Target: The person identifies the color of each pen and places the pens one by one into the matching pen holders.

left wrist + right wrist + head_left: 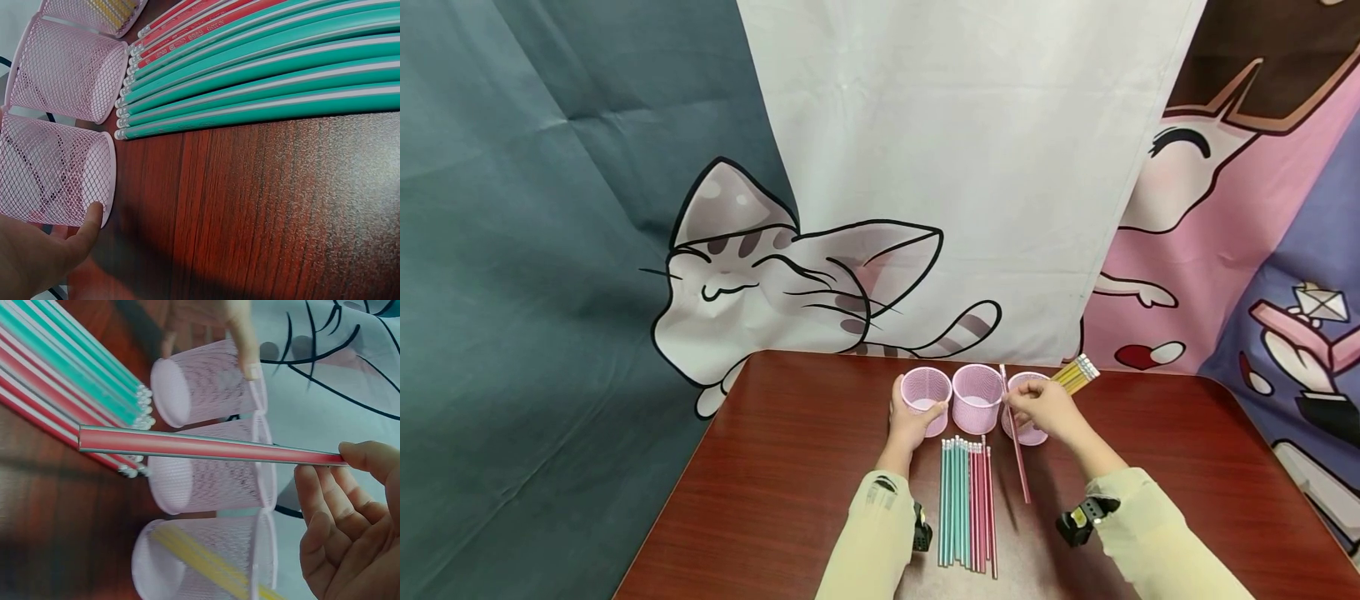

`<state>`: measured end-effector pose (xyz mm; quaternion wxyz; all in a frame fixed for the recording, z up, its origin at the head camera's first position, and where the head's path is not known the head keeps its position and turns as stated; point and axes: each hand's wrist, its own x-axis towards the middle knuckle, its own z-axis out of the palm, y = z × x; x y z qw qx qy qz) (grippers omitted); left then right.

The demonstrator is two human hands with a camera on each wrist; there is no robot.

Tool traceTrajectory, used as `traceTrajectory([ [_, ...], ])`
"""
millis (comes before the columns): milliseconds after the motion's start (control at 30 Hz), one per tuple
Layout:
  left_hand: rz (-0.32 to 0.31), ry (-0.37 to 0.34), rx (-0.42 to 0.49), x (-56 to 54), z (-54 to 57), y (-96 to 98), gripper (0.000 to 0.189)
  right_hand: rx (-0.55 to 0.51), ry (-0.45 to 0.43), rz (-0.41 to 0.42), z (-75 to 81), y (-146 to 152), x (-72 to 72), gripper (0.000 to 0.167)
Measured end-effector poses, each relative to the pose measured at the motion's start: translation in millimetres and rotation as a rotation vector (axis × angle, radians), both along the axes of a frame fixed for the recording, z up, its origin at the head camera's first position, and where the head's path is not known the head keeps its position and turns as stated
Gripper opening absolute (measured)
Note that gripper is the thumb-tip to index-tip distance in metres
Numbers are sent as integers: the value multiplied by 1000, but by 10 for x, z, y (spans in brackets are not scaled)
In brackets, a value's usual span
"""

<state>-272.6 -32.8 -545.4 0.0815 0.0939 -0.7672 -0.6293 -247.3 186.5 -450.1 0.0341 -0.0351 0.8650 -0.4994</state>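
Three pink mesh pencil cups stand upright in a row on the table. My left hand (908, 427) holds the left cup (59, 169) around its side, the thumb low near its base. The middle cup (976, 415) has no pencils in it. Yellow pencils (1075, 375) lean in the right cup (178, 594), their eraser ends sticking out over its rim. Between thumb and fingertips my right hand (1047, 408) pinches a single red pencil (206, 444). It slants above the table, in front of the gap between the middle and right cups, eraser end up.
Teal pencils (953, 500) and red pencils (980, 508) lie side by side on the brown wooden table (790, 483), eraser ends toward the cups. Behind the table's far edge hangs a printed cloth (962, 167) with a cartoon cat.
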Motion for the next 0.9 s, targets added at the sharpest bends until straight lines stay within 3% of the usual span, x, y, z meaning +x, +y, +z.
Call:
traceTrajectory([
  [300,-18,12,6,2,-11,-12,97,-43,57,-71,179,-36,-65,25],
  [533,-15,92,-14,-4,-77,-21,95,-73,132,-127,284,-78,-113,28],
  [700,-17,28,14,-7,-37,-16,97,-162,152,-189,323,-90,-173,28],
  [900,-13,-8,-13,5,-11,-12,97,-247,186,-258,334,-81,-197,22],
])
